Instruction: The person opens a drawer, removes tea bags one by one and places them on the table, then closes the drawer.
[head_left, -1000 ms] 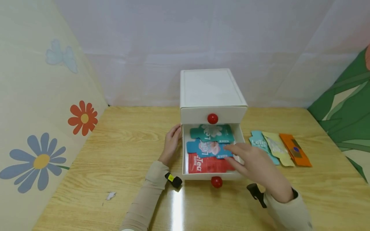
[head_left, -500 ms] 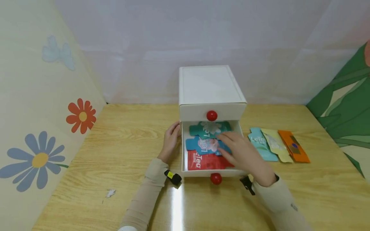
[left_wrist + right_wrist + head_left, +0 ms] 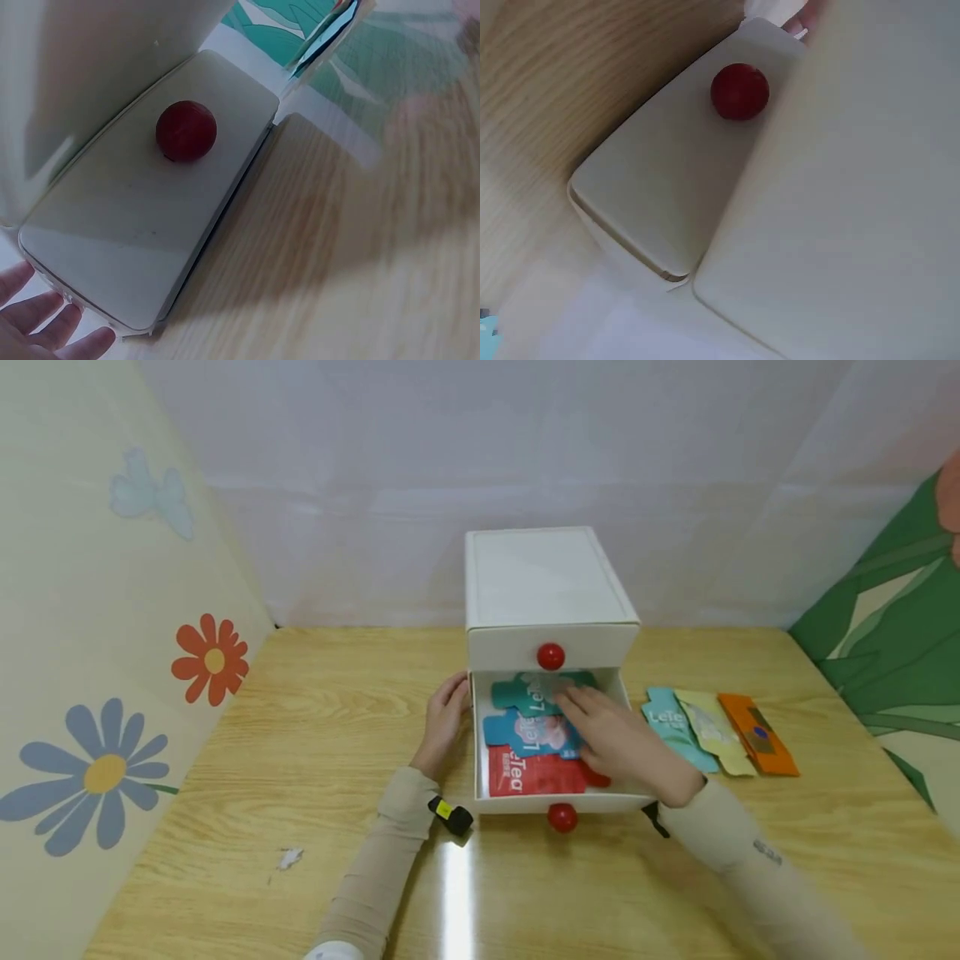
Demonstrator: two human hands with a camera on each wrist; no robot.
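A white drawer cabinet (image 3: 540, 572) stands on the table with one drawer (image 3: 525, 806) pulled out below its top drawer. Inside lie a teal LeTea packet (image 3: 517, 694), a blue LeTea packet (image 3: 517, 732) and a red LeTea packet (image 3: 536, 776). My right hand (image 3: 618, 735) reaches in over the drawer's right side, fingers extended onto the teal and blue packets, hiding their right ends. My left hand (image 3: 444, 718) rests against the cabinet's left side; its spread fingers (image 3: 56, 326) touch the side beside a closed lower drawer (image 3: 112, 240) in the left wrist view.
Right of the cabinet lie a light-teal packet (image 3: 671, 727), a yellow packet (image 3: 712, 731) and an orange packet (image 3: 759, 735). The drawers have round red knobs (image 3: 551, 656). A torn whitish patch (image 3: 289, 858) marks the table at front left. Painted panels flank both sides.
My right hand has moved left and deeper into the drawer, from the blue packet's right end to the teal packet. My left hand stays against the cabinet's side. The view has shifted slightly.
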